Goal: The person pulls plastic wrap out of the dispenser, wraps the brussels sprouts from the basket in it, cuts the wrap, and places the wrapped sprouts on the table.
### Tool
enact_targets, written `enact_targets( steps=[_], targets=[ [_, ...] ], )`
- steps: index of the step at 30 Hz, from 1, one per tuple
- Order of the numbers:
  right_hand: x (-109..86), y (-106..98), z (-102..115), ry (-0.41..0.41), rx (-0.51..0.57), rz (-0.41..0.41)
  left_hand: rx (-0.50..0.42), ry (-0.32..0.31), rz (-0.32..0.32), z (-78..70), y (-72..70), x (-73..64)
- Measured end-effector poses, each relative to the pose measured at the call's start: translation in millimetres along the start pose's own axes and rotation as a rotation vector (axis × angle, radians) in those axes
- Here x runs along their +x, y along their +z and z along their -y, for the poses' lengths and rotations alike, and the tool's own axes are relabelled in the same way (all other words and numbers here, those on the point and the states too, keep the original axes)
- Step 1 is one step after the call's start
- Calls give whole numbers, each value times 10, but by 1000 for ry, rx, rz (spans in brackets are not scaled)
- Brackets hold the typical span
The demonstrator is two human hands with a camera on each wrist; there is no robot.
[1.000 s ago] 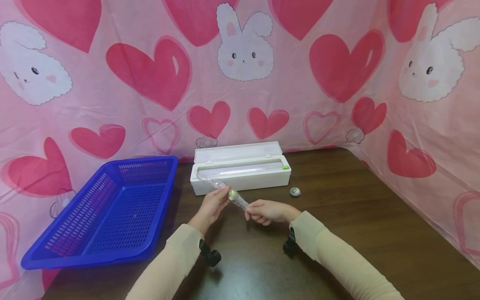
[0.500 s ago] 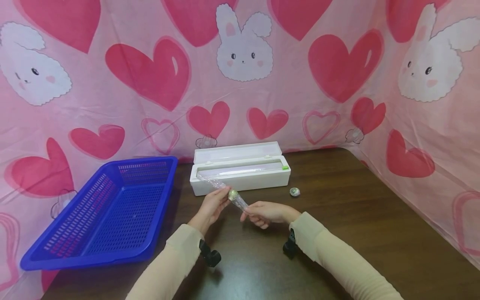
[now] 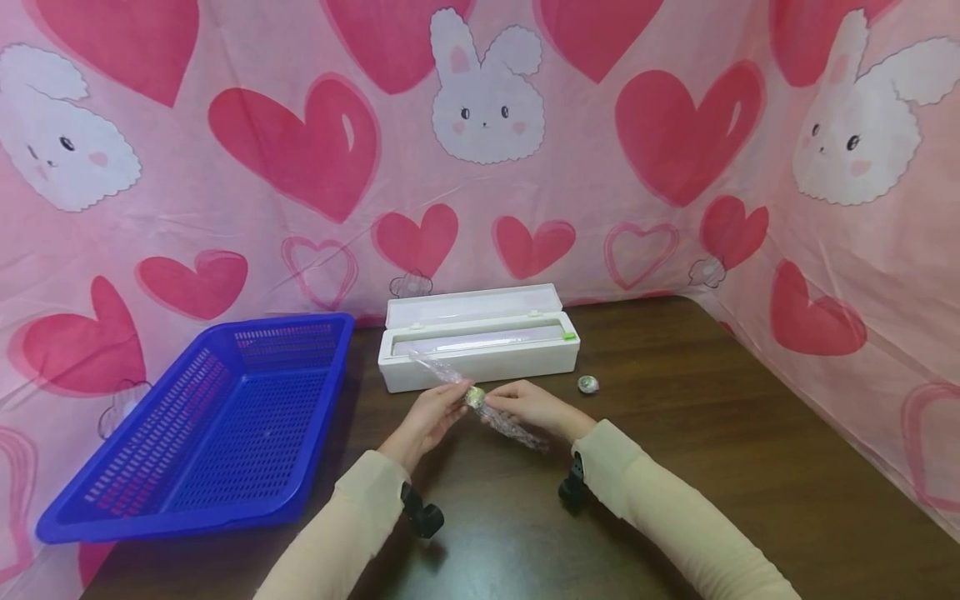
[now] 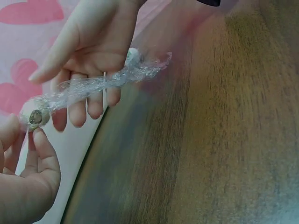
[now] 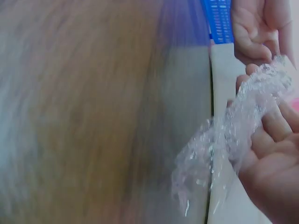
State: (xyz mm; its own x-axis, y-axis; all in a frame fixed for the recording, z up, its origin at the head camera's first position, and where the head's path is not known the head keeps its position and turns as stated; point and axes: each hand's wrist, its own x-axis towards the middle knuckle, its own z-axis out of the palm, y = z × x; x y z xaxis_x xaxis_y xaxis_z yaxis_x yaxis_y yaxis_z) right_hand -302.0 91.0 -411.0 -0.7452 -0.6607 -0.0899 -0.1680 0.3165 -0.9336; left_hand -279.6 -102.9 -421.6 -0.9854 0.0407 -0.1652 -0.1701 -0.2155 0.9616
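A small round pale-green thing [image 3: 475, 397] is wrapped in clear cling film [image 4: 88, 91], with a long twisted tail of film on each side. My left hand [image 3: 435, 412] pinches it between thumb and fingertips, and a brownish spot shows on it in the left wrist view. My right hand [image 3: 536, 404] is beside it, and one film tail lies across its extended fingers. In the left wrist view the right thumb stands apart from the film. The crumpled tail hangs past the right hand [image 5: 275, 144] in the right wrist view.
Behind the hands stands a white cling film dispenser [image 3: 480, 365], lid raised, with a green slider [image 3: 568, 336] at its right end. A small round wrapped thing [image 3: 588, 384] lies right of it on the brown table [image 3: 675, 467]. A blue basket [image 3: 300, 492] stands at left.
My right hand has released the end of the film tail and moved up close to the wrapped round thing. The tail now extends past it to the lower right. The left hand has shifted slightly right.
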Motion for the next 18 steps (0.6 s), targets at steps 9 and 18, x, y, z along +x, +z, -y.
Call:
enact_targets(
  steps=[9, 18],
  targets=[
    [61, 87, -24, -28, 102, -3, 41, -34, 20, -32, 27, -21],
    [52, 70, -82, -26, 61, 30, -55, 25, -49, -130, -33, -9]
  ],
)
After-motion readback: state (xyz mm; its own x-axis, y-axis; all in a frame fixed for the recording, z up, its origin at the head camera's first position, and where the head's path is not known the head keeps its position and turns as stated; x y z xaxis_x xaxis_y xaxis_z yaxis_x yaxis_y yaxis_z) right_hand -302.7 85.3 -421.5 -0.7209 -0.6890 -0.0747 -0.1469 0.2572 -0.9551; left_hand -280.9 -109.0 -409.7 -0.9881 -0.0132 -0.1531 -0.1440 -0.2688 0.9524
